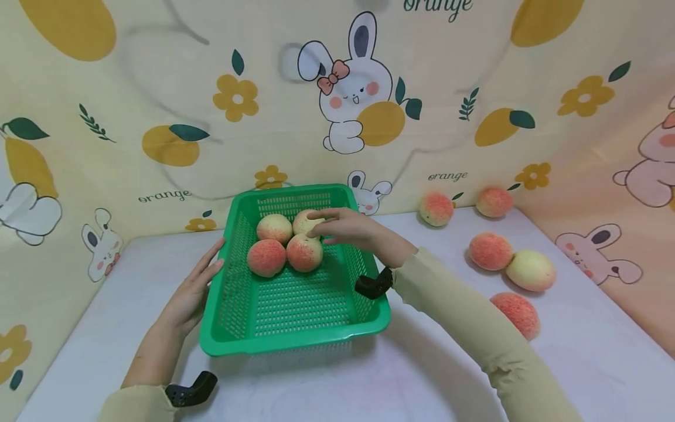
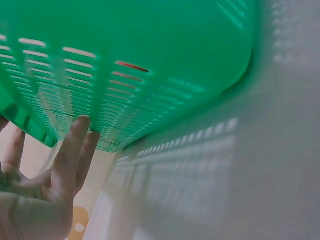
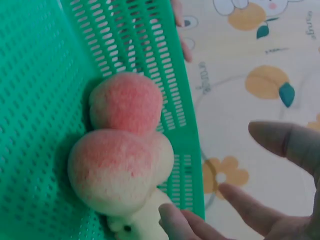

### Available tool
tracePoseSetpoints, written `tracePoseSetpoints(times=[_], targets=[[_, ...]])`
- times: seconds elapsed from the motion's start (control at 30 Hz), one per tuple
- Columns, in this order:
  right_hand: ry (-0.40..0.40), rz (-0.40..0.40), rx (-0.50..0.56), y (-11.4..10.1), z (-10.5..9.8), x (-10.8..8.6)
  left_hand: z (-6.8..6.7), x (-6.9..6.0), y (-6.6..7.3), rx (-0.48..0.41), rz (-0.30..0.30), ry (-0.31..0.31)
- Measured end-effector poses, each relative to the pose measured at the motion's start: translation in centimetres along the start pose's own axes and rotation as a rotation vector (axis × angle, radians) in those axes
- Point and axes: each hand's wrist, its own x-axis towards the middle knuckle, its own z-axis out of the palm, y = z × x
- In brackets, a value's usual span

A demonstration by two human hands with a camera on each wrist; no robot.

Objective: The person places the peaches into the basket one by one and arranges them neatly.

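Note:
A green slotted plastic basket (image 1: 300,305) stands in the middle of the table with several peaches in it. Two redder ones, a peach (image 1: 266,258) and another peach (image 1: 304,253), lie in front of a paler peach (image 1: 274,228) and a partly covered one (image 1: 304,221). My left hand (image 1: 192,293) touches the basket's outer left wall, its fingers (image 2: 70,155) extended against the slots. Over the peaches at the back right hovers my right hand (image 1: 350,228). Its thumb and fingers are spread apart in the right wrist view, with nothing held between them.
Several more peaches lie right of the basket: one (image 1: 436,209) and another (image 1: 494,202) by the back cloth, a red one (image 1: 490,251) against a pale one (image 1: 530,271), and one (image 1: 517,315) beside the right sleeve. Printed cloth (image 1: 295,158) walls the white table (image 1: 422,363).

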Motion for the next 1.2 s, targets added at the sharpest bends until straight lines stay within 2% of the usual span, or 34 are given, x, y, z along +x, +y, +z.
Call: tracePoseSetpoints(times=[0.23,0.53,0.8,1.03,1.2], targets=[[-0.047,-0.078,0.019,0.7,-1.6,-0.7,-0.1,-0.1,-0.1,-0.009,0.012,-0.005],[-0.001,-0.124,-0.008,1.5,-3.9,-1.6,-0.1,-0.1,0.0,-0.011,0.017,-0.004],[0.110,-0.224,0.029,3.2,-5.9,-1.8,-0.1,0.0,-0.2,-0.020,0.022,-0.006],[0.220,-0.242,0.076,4.8,-7.2,-1.8,-0.1,-0.1,-0.1,-0.023,0.025,-0.013],[0.314,-0.225,0.094,5.8,-8.1,-1.9,0.0,-0.1,0.0,-0.011,0.023,-0.011]])
